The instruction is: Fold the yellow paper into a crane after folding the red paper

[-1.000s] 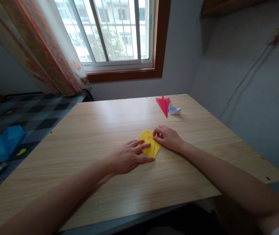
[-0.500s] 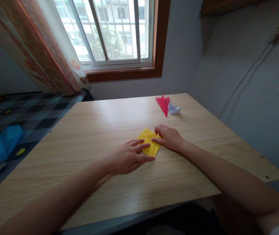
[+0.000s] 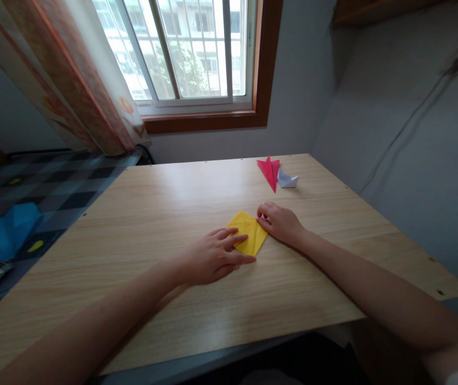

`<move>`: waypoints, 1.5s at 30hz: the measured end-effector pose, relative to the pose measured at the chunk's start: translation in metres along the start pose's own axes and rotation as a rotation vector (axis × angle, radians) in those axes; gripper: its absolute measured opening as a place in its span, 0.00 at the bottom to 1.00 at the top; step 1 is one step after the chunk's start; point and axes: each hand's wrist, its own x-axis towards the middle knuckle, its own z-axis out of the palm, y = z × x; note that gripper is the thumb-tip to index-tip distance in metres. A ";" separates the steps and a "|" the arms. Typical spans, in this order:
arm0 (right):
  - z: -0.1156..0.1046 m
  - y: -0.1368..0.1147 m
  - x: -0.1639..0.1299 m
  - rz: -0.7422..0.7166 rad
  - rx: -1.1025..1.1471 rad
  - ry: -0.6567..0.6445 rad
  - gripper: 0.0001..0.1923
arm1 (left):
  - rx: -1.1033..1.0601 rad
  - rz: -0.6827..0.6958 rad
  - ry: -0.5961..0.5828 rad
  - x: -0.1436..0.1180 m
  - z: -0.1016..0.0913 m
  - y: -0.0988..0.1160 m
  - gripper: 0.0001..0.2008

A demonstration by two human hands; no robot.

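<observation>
Head view: yellow paper flat on table, already folded to a kite-like shape with creases, not yet a finished figure like red fold and white fold at far edge. Left hand spread flat, pinning near corner, grasping nothing; right hand curled at right edge, fingertips pressing or pinching a flap, hard to tell which. Underside layers hidden beneath both hands.
</observation>
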 end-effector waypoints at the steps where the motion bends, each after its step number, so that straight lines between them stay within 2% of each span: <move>1: 0.000 0.001 0.000 -0.056 0.014 0.012 0.06 | -0.006 -0.003 0.009 0.000 0.001 0.001 0.19; 5: -0.001 0.000 0.000 -0.311 0.130 0.040 0.08 | 0.001 -0.030 0.006 0.001 0.005 0.005 0.20; 7: -0.001 -0.002 0.000 -0.367 0.163 0.021 0.08 | 0.007 -0.042 0.012 0.002 0.007 0.007 0.21; 10: -0.001 -0.003 0.000 -0.365 0.168 -0.005 0.09 | -0.016 -0.040 0.036 0.002 0.008 0.005 0.20; 13: 0.000 -0.002 0.001 -0.349 0.170 -0.006 0.09 | -0.081 -0.039 0.079 0.002 0.006 -0.005 0.18; 17: 0.001 0.001 0.001 -0.361 0.171 -0.005 0.09 | -0.174 -0.146 0.290 -0.004 0.003 -0.029 0.14; 20: 0.001 0.002 0.001 -0.366 0.170 -0.013 0.09 | -0.132 -0.223 0.356 -0.010 0.004 -0.045 0.15; 24: 0.001 0.002 0.001 -0.364 0.172 -0.011 0.09 | -0.063 -0.219 0.327 -0.011 0.009 -0.052 0.13; 40: -0.003 -0.001 0.001 -0.404 0.243 -0.063 0.11 | 0.039 -0.117 0.275 -0.009 0.013 -0.046 0.10; 45: -0.006 -0.004 0.000 -0.398 0.275 -0.104 0.10 | -0.003 -0.019 0.240 -0.009 0.011 -0.044 0.11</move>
